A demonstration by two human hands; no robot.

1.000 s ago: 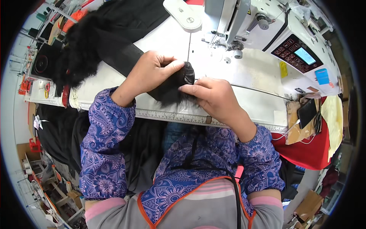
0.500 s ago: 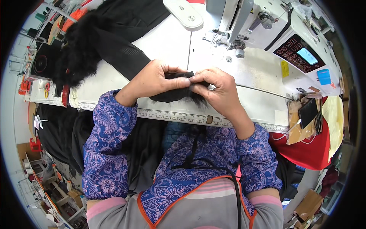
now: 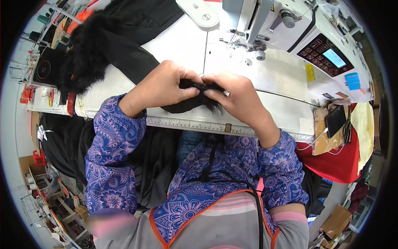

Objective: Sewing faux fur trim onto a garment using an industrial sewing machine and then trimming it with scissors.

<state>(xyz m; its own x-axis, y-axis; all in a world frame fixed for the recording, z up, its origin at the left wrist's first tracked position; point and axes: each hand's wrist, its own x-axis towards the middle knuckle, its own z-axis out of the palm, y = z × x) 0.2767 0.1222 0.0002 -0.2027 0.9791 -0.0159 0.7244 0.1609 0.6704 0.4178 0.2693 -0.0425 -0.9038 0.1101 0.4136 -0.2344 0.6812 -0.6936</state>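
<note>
Black fabric with a fur-like edge (image 3: pixel 182 106) is pinched between my two hands above the front of the white sewing table (image 3: pixel 170 50). My left hand (image 3: pixel 166 85) grips it from the left, thumb on top and fingers curled behind. From the right, my right hand (image 3: pixel 234 93) pinches the furry end, its fingertips close to the left ones. Dark hairs hang below the right fingers. The black cloth stretches back to the upper left, where a shaggy black fur piece (image 3: pixel 85 58) lies. What sits between the fingertips is partly hidden.
A sewing machine (image 3: pixel 323 45) with a lit control panel (image 3: pixel 325 56) stands at the far right. A ruler strip (image 3: pixel 186 123) runs along the table's front edge. A phone (image 3: pixel 335 122) lies at right, a black speaker (image 3: pixel 45 70) at left. Red cloth (image 3: pixel 336 162) hangs below the phone.
Both wrists have shifted slightly outward and the knuckles have turned. My fingers stay closed on the black fabric, which has moved a little to the left.
</note>
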